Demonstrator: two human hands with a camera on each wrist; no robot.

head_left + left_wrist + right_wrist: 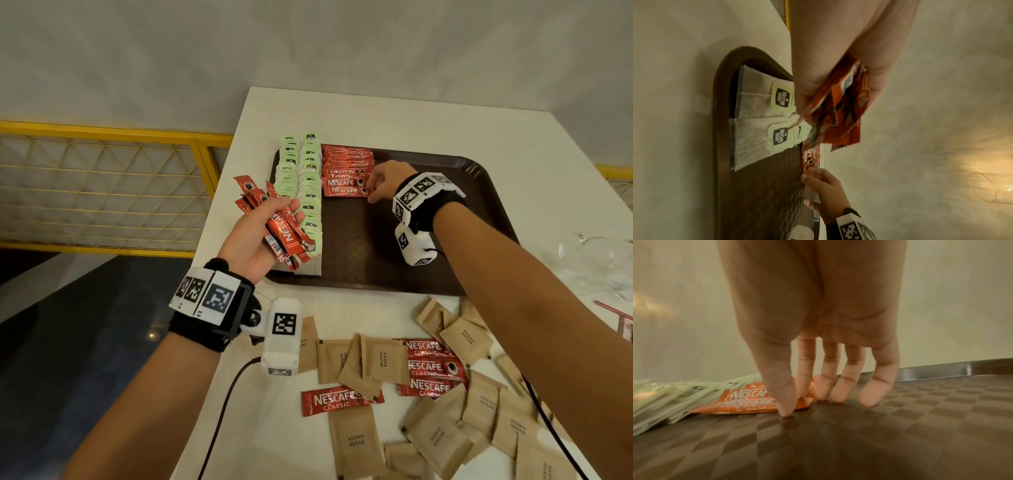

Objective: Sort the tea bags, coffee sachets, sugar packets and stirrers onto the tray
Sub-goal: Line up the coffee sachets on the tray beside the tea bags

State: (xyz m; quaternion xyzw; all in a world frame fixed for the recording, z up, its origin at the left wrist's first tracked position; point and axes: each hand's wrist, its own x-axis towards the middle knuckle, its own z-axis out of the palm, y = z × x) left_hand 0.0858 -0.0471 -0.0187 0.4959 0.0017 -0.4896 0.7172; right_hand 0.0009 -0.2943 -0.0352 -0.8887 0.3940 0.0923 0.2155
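While the left hand (255, 236) grips a fanned bundle of red coffee sachets (279, 228) above the left edge of the tray (479, 178), the right hand (385, 181) rests its fingertips (786, 412) on the tray floor at the right end of the nearest sachet in the coffee row (346, 171); whether it pinches that sachet or only nudges it square, I cannot tell.

These sachets look light, thin and glossy, so I expect them to slide over one another and slip from a loose hold. Taking one by its crimped end between thumb and forefinger seems the surest way. The tea bags (301, 192) (soft paper, with strings and tags) would snag or crumple if dragged, and are better lifted by the tag.

Two columns of tea bags lie along the left side of the tray, too overlapped to count. The coffee row beside them holds roughly eight sachets. On the near table (274, 445), four loose sachets (431, 368) lie among well over a dozen brown sugar packets (356, 438). The held bundle is perhaps six. No stirrers are visible.
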